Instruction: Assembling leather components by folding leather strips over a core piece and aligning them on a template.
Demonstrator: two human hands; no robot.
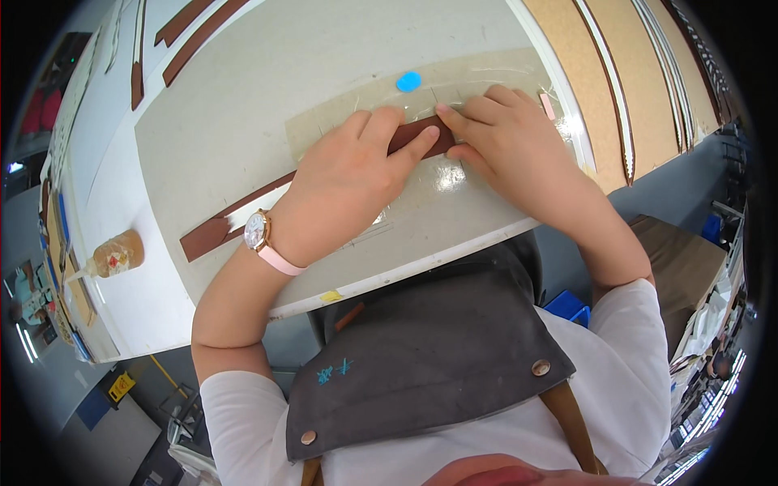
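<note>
A long dark brown strip, seemingly leather (203,240), lies slantwise across the grey work mat (219,154), with a white band showing along its middle. My left hand (344,174) rests over the strip, fingers curled at its far edge and thumb pressed flat on its brown surface. At the strip's right end, my right hand (519,146) has its index finger at the far edge and its thumb at the near edge, closed about it. The palms hide part of the strip. Under both hands is a clear plastic sheet (316,125), taped down.
A blue oval piece (409,82) lies just beyond my hands. On the left stands a bottle of amber liquid (117,253) with a nozzle. More brown strips (203,40) lie at the far left. Several strips (609,73) rest on the tan board at right.
</note>
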